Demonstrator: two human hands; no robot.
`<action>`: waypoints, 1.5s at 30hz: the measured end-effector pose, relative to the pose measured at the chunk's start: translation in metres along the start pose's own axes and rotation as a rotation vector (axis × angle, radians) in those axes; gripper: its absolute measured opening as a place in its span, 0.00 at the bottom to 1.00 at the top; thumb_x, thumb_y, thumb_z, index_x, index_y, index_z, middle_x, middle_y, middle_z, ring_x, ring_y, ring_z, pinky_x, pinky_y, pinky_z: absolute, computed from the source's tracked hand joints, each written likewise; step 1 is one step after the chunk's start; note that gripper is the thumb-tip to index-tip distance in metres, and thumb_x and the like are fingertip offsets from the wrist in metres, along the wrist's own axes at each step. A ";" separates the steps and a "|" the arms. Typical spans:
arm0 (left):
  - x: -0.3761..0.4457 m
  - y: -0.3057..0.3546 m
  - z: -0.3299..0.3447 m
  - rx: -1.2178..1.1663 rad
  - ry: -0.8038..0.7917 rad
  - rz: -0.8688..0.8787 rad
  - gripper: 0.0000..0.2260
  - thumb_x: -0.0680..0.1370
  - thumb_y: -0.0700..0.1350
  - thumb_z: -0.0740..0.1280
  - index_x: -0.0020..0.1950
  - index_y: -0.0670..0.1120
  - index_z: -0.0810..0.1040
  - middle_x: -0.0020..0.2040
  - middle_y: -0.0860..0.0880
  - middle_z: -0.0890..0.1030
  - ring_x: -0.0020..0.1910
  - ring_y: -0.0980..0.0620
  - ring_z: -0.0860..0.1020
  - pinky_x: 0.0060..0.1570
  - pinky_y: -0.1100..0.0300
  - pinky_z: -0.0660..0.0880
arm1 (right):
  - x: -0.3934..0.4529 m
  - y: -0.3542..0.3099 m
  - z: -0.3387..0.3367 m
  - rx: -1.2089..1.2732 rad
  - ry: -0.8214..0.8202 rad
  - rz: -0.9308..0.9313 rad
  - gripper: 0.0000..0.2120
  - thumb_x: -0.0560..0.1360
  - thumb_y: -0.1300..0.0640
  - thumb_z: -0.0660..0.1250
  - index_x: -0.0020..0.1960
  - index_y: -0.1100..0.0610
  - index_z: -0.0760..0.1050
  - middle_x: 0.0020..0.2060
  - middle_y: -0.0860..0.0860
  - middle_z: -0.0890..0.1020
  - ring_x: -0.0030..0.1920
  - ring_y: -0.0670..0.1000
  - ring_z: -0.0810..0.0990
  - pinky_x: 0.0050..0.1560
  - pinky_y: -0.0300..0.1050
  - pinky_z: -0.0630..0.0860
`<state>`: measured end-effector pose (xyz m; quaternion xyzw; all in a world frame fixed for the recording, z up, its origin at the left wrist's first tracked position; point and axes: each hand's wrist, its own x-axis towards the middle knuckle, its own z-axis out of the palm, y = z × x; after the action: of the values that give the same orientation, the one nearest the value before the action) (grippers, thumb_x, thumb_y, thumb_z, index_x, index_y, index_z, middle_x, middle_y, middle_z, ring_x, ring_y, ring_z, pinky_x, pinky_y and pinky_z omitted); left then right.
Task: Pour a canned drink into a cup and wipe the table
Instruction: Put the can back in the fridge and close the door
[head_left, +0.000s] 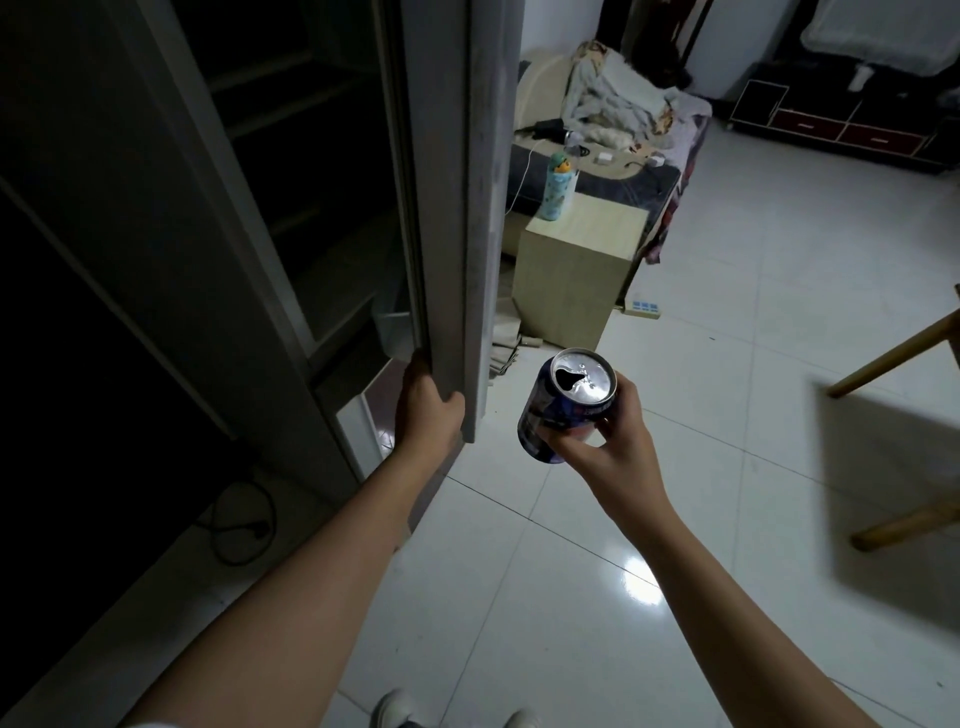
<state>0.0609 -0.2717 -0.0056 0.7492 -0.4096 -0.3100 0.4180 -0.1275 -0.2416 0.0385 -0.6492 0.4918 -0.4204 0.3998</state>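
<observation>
My right hand (608, 447) grips a dark blue drink can (558, 410) by its side, held over the tiled floor. The can's silver top faces up and its mouth is open. My left hand (428, 410) grips the lower edge of a grey fridge door (457, 208), with fingers wrapped round the door's edge and thumb on the outer face. The fridge interior (291, 156) is dark, with shelves faintly showing. No cup and no cloth are in view.
A beige cabinet (576, 270) with a patterned bottle (558, 187) on it stands beyond the door, next to a cluttered bed (623, 119). Wooden table legs (893, 353) stand at the right. A power strip (644, 307) and a black cable (244, 525) lie on the floor.
</observation>
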 end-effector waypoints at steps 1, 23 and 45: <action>-0.002 0.000 0.000 -0.012 -0.004 0.009 0.26 0.75 0.37 0.63 0.72 0.45 0.62 0.66 0.44 0.70 0.64 0.45 0.71 0.63 0.53 0.70 | 0.000 0.000 -0.001 0.000 0.000 0.000 0.31 0.67 0.63 0.74 0.64 0.51 0.64 0.54 0.39 0.74 0.53 0.31 0.72 0.48 0.23 0.69; -0.031 0.061 0.120 0.051 -0.176 0.183 0.27 0.73 0.36 0.62 0.72 0.45 0.62 0.68 0.44 0.68 0.65 0.45 0.69 0.58 0.61 0.67 | -0.002 0.045 -0.119 0.018 0.124 0.033 0.30 0.65 0.60 0.74 0.62 0.47 0.65 0.53 0.37 0.75 0.52 0.32 0.73 0.48 0.24 0.69; 0.024 0.137 0.269 0.145 -0.321 0.440 0.25 0.76 0.36 0.58 0.73 0.46 0.60 0.72 0.47 0.63 0.65 0.49 0.69 0.56 0.66 0.65 | 0.092 0.110 -0.216 0.026 0.367 0.160 0.30 0.66 0.63 0.74 0.61 0.45 0.65 0.53 0.36 0.76 0.52 0.33 0.75 0.46 0.25 0.71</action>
<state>-0.1940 -0.4357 -0.0113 0.6115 -0.6444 -0.2966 0.3504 -0.3487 -0.3761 0.0203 -0.5154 0.6010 -0.5050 0.3439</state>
